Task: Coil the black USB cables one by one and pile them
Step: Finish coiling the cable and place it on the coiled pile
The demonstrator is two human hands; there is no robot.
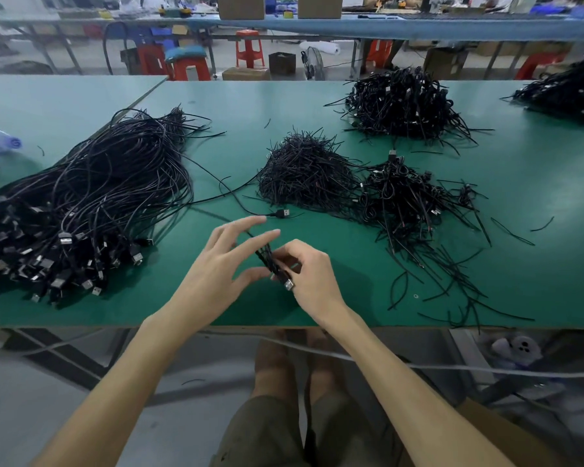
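right hand (309, 274) pinches the cable bundle (267, 260); left hand (223, 266) open, thumb touching it.

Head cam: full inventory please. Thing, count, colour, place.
table: one, green, under everything
loose USB cables: one big heap, black, table left
stray cable: one, black, plug lying just beyond the hands
short ties: one heap, black, table centre, with more strewn near right
coiled cables: three piles, black, centre right, far centre right, far right edge
cable in work: one, black, between the hands
stools: several, red, floor behind table
cardboard boxes: two, brown, back bench
plush toy: one, white, under table right
left hand: fingers straight, beside the bundle
right hand: pinches the bundle
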